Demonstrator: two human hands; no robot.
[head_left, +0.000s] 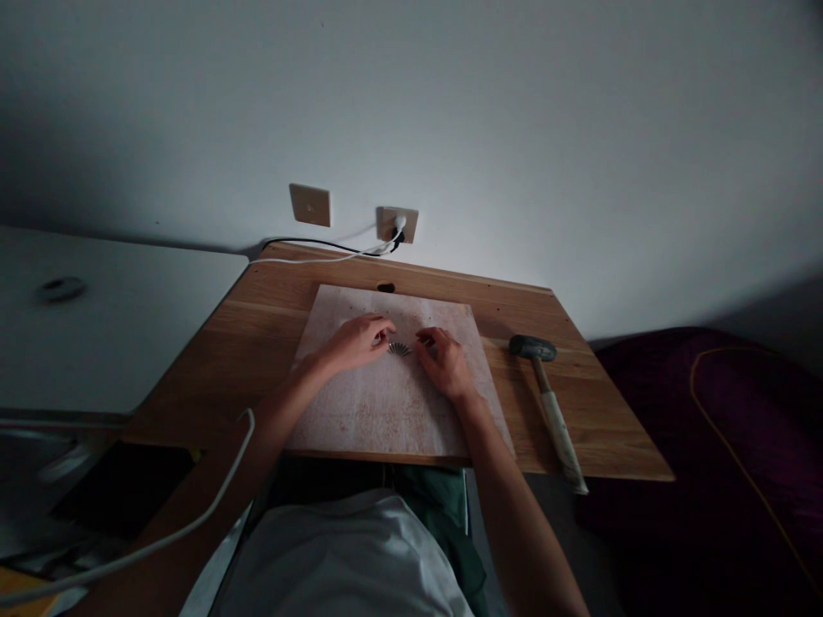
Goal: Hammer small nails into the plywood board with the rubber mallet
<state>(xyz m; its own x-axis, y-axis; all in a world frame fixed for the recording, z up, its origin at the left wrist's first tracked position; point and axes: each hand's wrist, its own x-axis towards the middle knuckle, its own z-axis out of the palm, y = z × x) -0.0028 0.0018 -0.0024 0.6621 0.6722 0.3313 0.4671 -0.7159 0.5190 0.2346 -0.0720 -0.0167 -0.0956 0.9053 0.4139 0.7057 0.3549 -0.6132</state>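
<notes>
1. Head view, workpiece: Small metal pieces (399, 350), apparently nails, lie spread in a fan on a flat board (379, 420). The board rests on a wooden table (597, 411).
2. Head view, left hand (361, 340): Positioned at the fan's left end, fingers curled toward the thumb. Whether a piece is pinched cannot be told.
3. Head view, right hand (446, 366): Positioned just beside the fan's right end, fingers loosely bent. Any grip is likewise unclear.
4. Head view, tool: A hammer (551, 410) lies right of the board, apart from both hands, its handle overhanging the table's near edge.
5. Step in hand: Judged to be arranging the pieces by fingertip.
6. Next move: Likely calls for a light pinch on one piece, leaving its neighbours undisturbed.
</notes>
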